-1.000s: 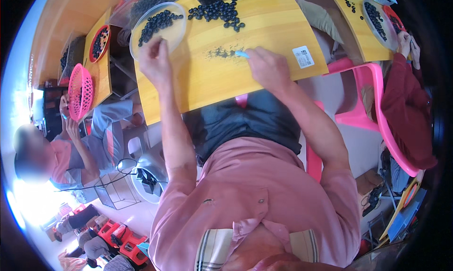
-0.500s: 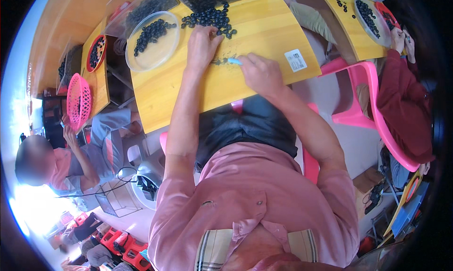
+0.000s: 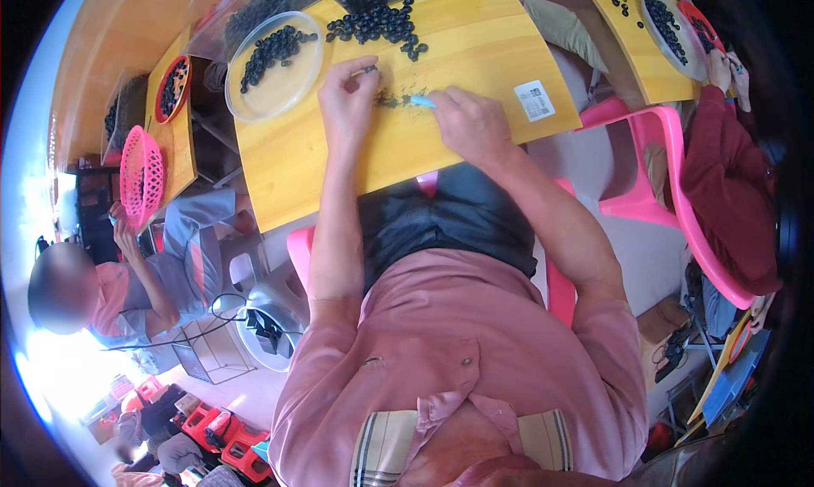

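My left hand [image 3: 349,93] is raised over the yellow table [image 3: 314,178], pinching one small dark bead-like piece [image 3: 371,69] between thumb and fingertips. To its right, my right hand [image 3: 471,124] is closed around a slim light blue tool [image 3: 422,101] that points left; its exact kind is not clear. Dark crumbs [image 3: 392,99] lie on the wood between the two hands. Beyond them spreads a loose pile of black, rounded bead-like pieces [image 3: 373,25]. A round clear tray [image 3: 292,84] at the left holds more of them.
Clear bins [image 3: 254,16] of dark pieces stand at the far edge. A white printed label [image 3: 533,102] is on the table's right side. A person at left holds a pink basket [image 3: 142,173]; another person in dark red [image 3: 729,182] works at right beside a pink chair [image 3: 670,161].
My left hand has drawn back from the pile, slightly left and nearer, with a dark piece now in its fingertips. The right hand with the blue tool has barely moved.
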`<state>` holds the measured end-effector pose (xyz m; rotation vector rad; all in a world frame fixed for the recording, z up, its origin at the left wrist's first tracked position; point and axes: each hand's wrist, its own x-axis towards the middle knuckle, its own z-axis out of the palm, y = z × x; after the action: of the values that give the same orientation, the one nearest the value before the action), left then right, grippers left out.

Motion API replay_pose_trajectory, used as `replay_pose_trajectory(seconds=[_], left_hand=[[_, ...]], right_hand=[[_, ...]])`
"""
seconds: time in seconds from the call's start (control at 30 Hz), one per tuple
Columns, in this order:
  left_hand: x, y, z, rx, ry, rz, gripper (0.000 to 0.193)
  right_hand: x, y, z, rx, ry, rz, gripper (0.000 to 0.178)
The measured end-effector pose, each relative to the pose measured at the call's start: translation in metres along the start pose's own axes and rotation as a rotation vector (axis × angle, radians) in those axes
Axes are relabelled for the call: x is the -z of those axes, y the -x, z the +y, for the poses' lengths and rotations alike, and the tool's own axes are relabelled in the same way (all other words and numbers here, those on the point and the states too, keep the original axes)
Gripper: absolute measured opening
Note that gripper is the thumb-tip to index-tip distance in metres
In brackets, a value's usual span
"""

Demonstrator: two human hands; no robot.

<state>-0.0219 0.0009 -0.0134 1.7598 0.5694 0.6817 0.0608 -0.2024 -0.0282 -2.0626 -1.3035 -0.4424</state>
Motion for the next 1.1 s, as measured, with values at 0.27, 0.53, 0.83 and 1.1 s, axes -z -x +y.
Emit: replay_pose_trajectory(seconds=[0.27,0.53,0.83,1.1], left_hand=[[-0.017,0.060,0.000,-0.028,0.080,0.078,0.021],[-0.018,0.064,-0.003,-0.102,-0.001,0.111,0.022],[-0.023,0.066,0.004,-0.220,-0.114,0.102,0.027],[-0.024,0.068,0.011,-0.191,-0.134,0.094,0.029]], right_hand=[[0.006,-0.002,-0.004,-0.022,0.033,-0.028,0.009],[0.009,-0.003,-0.007,0.019,0.028,-0.003,0.011],[0.007,-0.001,-0.007,0.120,0.024,0.023,0.012],[0.005,-0.002,-0.007,0.124,0.041,0.037,0.006]])
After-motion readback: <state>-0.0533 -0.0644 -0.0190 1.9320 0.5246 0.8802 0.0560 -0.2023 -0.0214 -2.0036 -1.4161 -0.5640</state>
